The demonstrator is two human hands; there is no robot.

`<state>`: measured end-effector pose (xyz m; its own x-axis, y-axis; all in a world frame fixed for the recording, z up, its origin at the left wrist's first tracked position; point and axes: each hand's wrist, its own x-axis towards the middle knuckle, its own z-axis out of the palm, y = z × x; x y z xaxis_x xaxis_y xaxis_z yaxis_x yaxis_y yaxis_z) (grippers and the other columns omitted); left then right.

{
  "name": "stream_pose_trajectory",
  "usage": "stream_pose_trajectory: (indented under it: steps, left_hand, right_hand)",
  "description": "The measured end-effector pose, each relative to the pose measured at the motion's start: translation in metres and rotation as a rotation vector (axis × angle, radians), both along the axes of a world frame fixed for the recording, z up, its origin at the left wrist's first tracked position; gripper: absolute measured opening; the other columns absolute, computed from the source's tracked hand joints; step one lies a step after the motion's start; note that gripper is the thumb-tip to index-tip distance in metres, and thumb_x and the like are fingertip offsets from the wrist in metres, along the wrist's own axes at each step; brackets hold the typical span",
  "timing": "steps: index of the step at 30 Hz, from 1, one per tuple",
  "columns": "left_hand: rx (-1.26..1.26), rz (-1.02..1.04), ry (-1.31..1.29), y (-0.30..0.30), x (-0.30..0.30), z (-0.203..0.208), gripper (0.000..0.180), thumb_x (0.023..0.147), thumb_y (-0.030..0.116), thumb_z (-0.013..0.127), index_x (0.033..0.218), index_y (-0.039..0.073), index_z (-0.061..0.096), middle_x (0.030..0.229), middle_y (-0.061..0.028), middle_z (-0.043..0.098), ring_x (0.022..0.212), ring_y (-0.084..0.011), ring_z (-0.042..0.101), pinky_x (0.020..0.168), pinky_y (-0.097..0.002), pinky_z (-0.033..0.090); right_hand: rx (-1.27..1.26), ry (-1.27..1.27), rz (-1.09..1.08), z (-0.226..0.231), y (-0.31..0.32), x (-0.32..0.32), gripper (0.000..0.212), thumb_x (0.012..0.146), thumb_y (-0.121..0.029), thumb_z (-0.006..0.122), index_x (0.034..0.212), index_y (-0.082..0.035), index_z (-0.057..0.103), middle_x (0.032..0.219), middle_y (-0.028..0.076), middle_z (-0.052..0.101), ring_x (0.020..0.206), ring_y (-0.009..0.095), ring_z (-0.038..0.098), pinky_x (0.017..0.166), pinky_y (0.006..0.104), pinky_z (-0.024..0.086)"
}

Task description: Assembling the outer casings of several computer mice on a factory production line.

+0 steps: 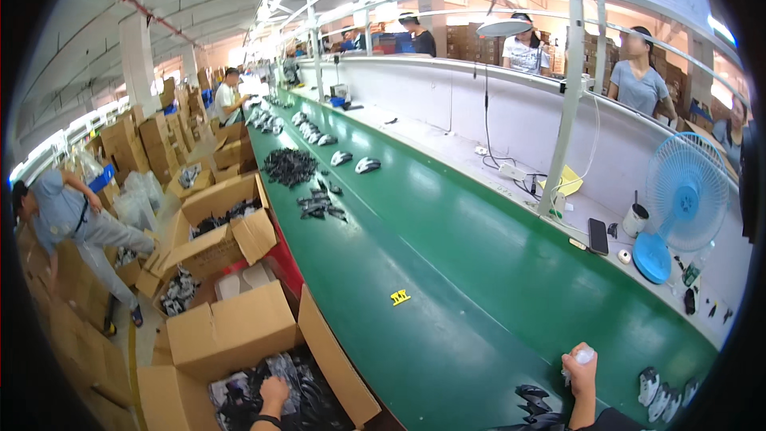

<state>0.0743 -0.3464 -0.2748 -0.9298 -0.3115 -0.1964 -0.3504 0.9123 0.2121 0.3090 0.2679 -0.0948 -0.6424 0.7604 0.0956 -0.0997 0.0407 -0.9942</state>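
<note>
Down in the open cardboard box [231, 323] at the lower left is my left hand [274, 393], fingers curled over black parts in clear plastic bags [239, 399]. What those fingers hold, if anything, is hidden. My right hand [580, 363] is raised over the green bench [479, 383] and closed round a crumpled clear plastic bag [585, 354]. Beside that wrist lie several black curved parts [535, 401]. To its right stands a row of white-and-black shell-like parts [659, 401].
A yellow piece [400, 297] lies mid-bench. Farther along are a black pile of parts [289, 167] and white-and-black shells [367, 165]. More boxes [215, 219] line the left side, where a person [76, 215] bends. A phone [598, 235] and blue fan [685, 199] occupy the right ledge.
</note>
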Motion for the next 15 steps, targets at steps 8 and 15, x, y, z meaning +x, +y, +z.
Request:
stream_pose_trajectory:
  steps: [8,15]
  left_hand:
    - [0.648,-0.180,0.239,-0.004,-0.020,0.068,0.038,0.088,0.032,0.059,0.070,0.000,0.053,0.057,-0.0059,0.049,0.054,-0.0165,0.045,0.052,-0.0331,0.036]
    - [1.172,-0.148,0.087,-0.014,0.015,0.110,0.026,0.080,0.012,0.066,0.065,0.012,0.045,0.069,0.0073,0.044,0.066,-0.0048,0.039,0.060,-0.0234,0.033]
  right_hand:
    - [0.092,-0.026,0.052,0.008,0.013,-0.004,0.020,0.079,-0.006,0.063,0.078,-0.012,0.043,0.067,-0.003,0.040,0.058,0.007,0.040,0.053,0.0217,0.033]
    - [0.085,-0.026,0.077,-0.001,0.019,0.002,0.020,0.078,-0.004,0.062,0.081,-0.012,0.043,0.070,-0.003,0.041,0.059,0.007,0.041,0.053,0.0231,0.035]
